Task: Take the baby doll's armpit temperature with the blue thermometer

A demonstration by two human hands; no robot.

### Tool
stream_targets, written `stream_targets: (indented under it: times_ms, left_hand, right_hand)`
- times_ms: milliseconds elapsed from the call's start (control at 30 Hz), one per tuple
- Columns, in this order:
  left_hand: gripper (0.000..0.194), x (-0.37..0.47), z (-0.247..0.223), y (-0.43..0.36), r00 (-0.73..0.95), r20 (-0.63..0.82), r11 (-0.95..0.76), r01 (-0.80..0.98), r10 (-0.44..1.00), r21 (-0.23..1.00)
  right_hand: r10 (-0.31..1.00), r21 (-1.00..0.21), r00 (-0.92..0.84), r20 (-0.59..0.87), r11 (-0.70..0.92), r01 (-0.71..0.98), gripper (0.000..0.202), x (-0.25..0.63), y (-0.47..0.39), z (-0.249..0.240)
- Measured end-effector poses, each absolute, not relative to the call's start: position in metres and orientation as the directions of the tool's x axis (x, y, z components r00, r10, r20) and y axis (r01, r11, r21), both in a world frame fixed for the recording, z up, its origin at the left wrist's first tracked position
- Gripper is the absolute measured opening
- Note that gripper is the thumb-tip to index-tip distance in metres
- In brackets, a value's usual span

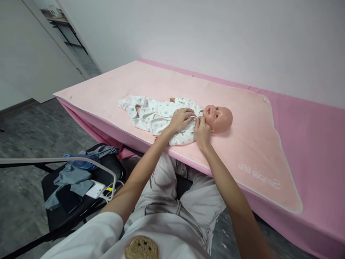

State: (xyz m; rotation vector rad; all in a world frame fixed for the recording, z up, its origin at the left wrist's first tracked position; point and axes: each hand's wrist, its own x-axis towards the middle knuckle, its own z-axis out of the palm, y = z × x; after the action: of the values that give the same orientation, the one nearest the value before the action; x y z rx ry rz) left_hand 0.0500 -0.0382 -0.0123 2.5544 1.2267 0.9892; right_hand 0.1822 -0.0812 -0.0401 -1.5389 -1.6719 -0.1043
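Observation:
A baby doll (pixel 221 118) lies on its back, its bald head to the right. It wears a white patterned baby outfit (pixel 165 108), wrapped across the front, with the leg part spread out to the left. My left hand (pixel 182 119) rests on the doll's chest, fingers bent at the neckline. Close beside it, my right hand (pixel 202 130) pinches at the collar below the doll's chin. A thin white strip, which looks like a tie or collar edge, runs between the fingertips of both hands.
Under the doll is a light pink mat (pixel 258 144) on a table with a pink cloth (pixel 318 151), against a white wall. At lower left a black chair (pixel 56 219) holds grey cloth (pixel 71 176), a dark phone (pixel 68 199) and a white power bank (pixel 95 189) with a cable.

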Motion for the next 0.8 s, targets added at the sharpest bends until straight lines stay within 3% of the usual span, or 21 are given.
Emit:
stream_targets:
  times_ms: [800]
  left_hand:
    - [0.021,0.045,0.001,-0.046,0.46,0.421,-0.623,0.598,0.782,0.504]
  right_hand:
    - [0.814,-0.517,0.171,0.555,0.177,0.837,0.032,0.177,-0.084,-0.042]
